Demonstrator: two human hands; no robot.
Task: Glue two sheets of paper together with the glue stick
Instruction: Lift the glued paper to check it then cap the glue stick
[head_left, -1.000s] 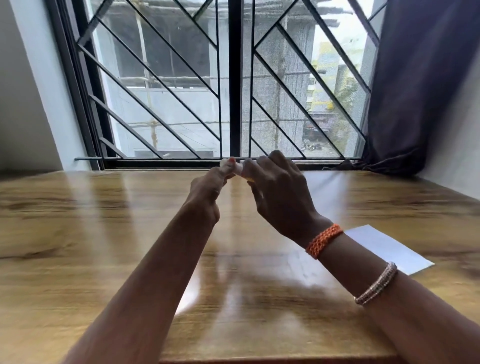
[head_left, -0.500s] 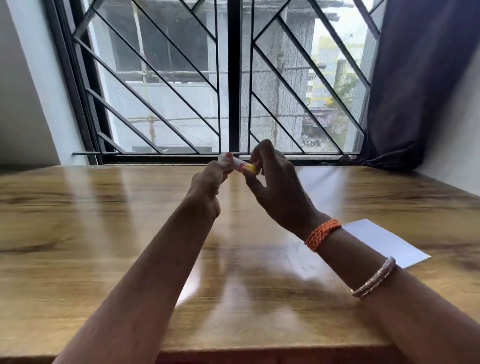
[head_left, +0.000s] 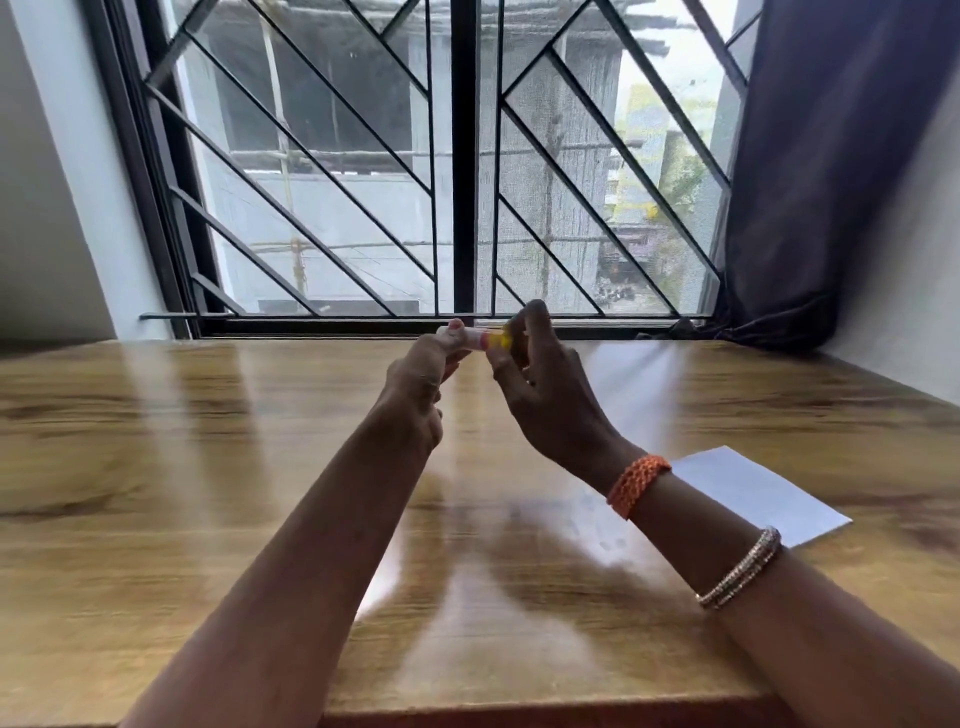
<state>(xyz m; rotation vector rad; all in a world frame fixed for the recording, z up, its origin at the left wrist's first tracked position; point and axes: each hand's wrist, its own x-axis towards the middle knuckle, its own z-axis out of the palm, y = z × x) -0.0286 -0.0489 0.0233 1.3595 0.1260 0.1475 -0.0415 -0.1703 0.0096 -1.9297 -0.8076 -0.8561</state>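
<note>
A glue stick (head_left: 485, 340) is held up in the air above the far part of the desk (head_left: 156, 467), lying roughly level between both hands. Its white end is pinched by the curled fingers of the left hand (head_left: 423, 382), while the yellow end is gripped by the thumb and fingertips of the right hand (head_left: 545, 395) — the remaining fingers of that hand are loosely bent. Whether the cap is on or off cannot be told. A white sheet of paper (head_left: 753, 493) is seen flat on the desk to the right, partly hidden behind the right forearm, which carries an orange band (head_left: 638, 484) and a bangle (head_left: 740, 567). The desk is of glossy wood grain and is set against a barred window (head_left: 462, 156) — a dark curtain (head_left: 831, 156) hangs at the right.
</note>
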